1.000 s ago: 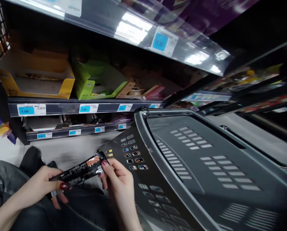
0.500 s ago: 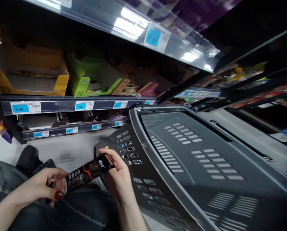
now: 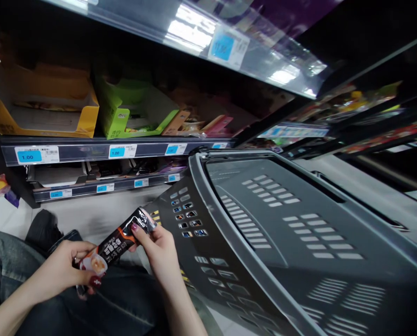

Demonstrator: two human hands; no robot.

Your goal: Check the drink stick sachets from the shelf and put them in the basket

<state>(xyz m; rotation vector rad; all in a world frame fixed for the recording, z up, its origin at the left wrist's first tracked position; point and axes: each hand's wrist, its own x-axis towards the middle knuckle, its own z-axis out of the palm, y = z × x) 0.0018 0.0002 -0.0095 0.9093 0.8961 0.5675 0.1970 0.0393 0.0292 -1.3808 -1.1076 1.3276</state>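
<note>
A long black and orange snack packet is held at both ends, low on the left. My left hand pinches its lower end, where a pale picture shows. My right hand pinches its upper end with thumb and fingers. The packet slants up to the right, just left of a dark grey plastic shopping basket that fills the right half of the view. My knees in blue jeans lie under the hands.
Store shelves run across the top left with blue price tags. A yellow display carton and a green display carton stand on the shelf. More racks of goods line the right. Pale floor lies below the shelves.
The packet has been turned over between my hands, from its printed back to the side with the pale picture. Both hands stayed on it; the view shifted slightly.
</note>
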